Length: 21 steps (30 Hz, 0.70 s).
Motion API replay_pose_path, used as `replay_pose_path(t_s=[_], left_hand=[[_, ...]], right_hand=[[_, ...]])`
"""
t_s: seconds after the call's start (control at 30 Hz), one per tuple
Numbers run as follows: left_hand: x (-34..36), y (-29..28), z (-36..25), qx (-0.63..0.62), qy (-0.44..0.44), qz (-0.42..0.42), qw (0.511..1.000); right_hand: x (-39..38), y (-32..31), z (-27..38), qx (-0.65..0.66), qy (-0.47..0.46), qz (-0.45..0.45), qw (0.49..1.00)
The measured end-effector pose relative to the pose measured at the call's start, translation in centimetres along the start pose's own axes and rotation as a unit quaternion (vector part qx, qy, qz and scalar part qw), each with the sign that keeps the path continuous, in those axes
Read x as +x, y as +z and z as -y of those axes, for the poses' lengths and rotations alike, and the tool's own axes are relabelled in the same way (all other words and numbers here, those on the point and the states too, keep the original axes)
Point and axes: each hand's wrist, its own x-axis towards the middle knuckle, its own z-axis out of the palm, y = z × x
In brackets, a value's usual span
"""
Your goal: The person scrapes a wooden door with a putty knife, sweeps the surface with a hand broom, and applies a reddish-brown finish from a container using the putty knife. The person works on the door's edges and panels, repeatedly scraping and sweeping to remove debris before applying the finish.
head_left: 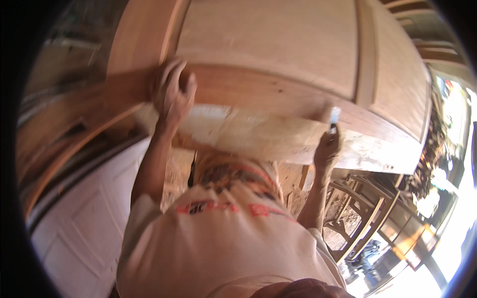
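A large framed wooden panel (268, 44) lies in front of me on a pale, stained bench top (258, 131). On the panel's near left corner rests my left hand (176, 97), its fingers apart and against the wood, holding no tool. At the near rail (248, 89), toward the right, my right hand (327, 149) is closed around a small hand tool (335, 115) with a pale, shiny end and a dark part beside the fingers. The shiny end meets or nearly meets the rail's edge. Motion blur hides whether it is a chisel or a scraper.
A white panelled door (82, 213) leans at the lower left, beside a curved wooden edge (64, 156). Wooden frames (362, 213) stand below the bench at the right. Scrap wood (432, 169) is piled past the panel's right end.
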Motion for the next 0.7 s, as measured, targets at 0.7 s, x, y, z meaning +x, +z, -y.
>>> replay_pose_path(t_s=[0.7], left_hand=[[-0.7, -4.7, 11.8, -0.004, -0.011, -0.074, 0.997]], right_hand=[[-5.9, 1.6, 7.8, 0.027, -0.039, -0.184, 0.982]])
